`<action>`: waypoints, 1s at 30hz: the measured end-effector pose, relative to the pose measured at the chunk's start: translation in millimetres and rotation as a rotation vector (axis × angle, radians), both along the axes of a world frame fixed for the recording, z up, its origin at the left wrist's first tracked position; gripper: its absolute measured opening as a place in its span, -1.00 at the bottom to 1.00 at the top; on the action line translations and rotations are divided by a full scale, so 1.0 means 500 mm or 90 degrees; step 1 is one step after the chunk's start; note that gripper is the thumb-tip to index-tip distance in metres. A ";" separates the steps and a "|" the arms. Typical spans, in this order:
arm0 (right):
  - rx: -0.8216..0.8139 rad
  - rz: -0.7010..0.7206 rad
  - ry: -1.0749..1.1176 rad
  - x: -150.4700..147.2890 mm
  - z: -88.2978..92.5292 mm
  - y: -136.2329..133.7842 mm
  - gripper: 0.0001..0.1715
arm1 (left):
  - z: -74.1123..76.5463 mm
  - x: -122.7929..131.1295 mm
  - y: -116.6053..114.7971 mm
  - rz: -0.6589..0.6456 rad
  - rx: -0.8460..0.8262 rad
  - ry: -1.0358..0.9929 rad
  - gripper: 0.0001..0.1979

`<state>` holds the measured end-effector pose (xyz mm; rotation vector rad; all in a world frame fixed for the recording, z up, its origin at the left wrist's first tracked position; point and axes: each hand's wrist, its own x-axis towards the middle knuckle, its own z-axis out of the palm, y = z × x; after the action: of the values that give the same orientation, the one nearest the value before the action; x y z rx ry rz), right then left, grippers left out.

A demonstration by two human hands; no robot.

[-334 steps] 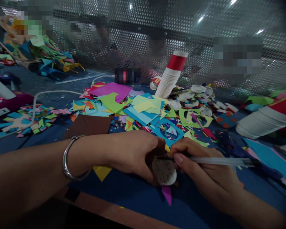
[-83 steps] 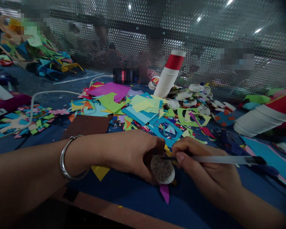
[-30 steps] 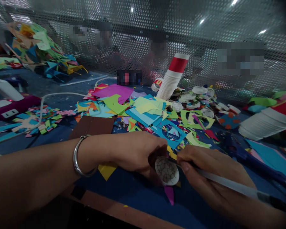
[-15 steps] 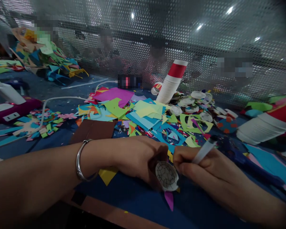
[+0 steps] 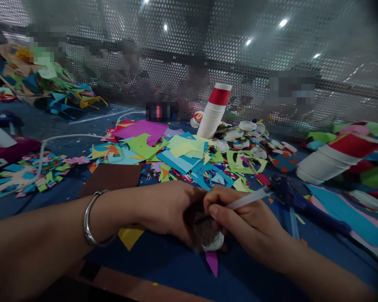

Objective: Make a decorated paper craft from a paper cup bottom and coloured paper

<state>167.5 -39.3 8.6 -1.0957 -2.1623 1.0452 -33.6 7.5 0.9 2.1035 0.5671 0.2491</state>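
Note:
My left hand (image 5: 176, 209), with a silver bangle on its wrist, is curled around a round white paper piece (image 5: 216, 242) that looks like a cut-off cup bottom. Black lines form a cell-like pattern on its face, now partly in shadow. From its lower edge a pointed purple paper piece (image 5: 212, 263) sticks out. My right hand (image 5: 239, 218) grips a white marker (image 5: 247, 199), tilted with its rear end up to the right. The marker's tip is over the white piece; whether it touches is hard to see. Yellow paper (image 5: 129, 237) lies below my left wrist.
Coloured paper scraps (image 5: 185, 151) spread behind my hands, beside brown card (image 5: 111, 179). Stacked paper cups (image 5: 212, 115) stand at the back; another stack (image 5: 330, 161) leans at the right. A dark blue glue gun (image 5: 315, 209) lies right of my right hand. A white cable (image 5: 69, 136) crosses the left.
My right hand has moved left with the marker, onto the white piece, and now covers part of it. The marker lies flatter. The whole view has shifted slightly to the right.

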 end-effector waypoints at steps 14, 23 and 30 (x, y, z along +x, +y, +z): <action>0.209 0.009 -0.176 0.030 0.030 -0.006 -0.78 | 0.010 -0.001 0.008 -0.018 -0.126 0.057 -0.47; 0.022 0.014 -0.092 0.024 0.037 -0.013 -0.77 | 0.012 -0.001 0.005 0.010 -0.010 0.076 -0.50; -0.060 0.004 -0.019 0.011 0.025 -0.021 -0.76 | 0.011 -0.002 0.002 0.032 -0.043 0.052 -0.54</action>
<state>173.1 -50.1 21.1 -1.1546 -2.1594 1.1512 -34.5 8.6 6.5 2.0437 0.6685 0.1701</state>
